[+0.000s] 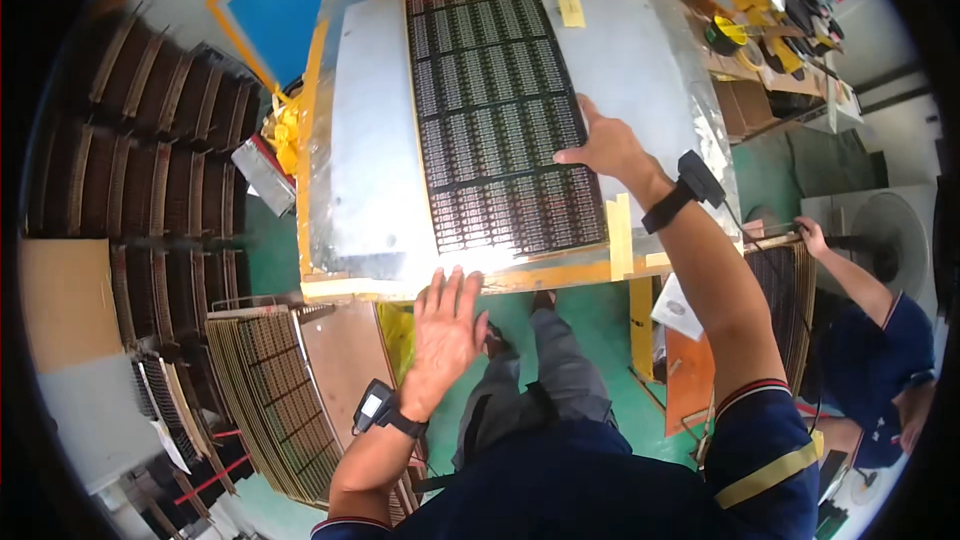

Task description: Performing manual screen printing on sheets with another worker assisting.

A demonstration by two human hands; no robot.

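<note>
A long dark circuit board panel (487,60), covered in rows of small repeated patterns, lies flat on the pale table top (375,90). Its far rows look reddish. At the panel's right edge is my right hand (612,148), thumb stretched over the surface and index finger reaching along the edge. The other fingers of that hand are partly hidden. My left hand (447,325) is at the table's front edge, just below the panel's near left corner; its fingers are extended and hold nothing.
Yellow tape strips (619,235) stick to the table's front right. Racks of dark panels (170,140) stand at left, with a stack of boards (270,390) below. A cluttered bench (740,60) is at far right. A co-worker's arm (850,275) reaches toward another rack (785,290).
</note>
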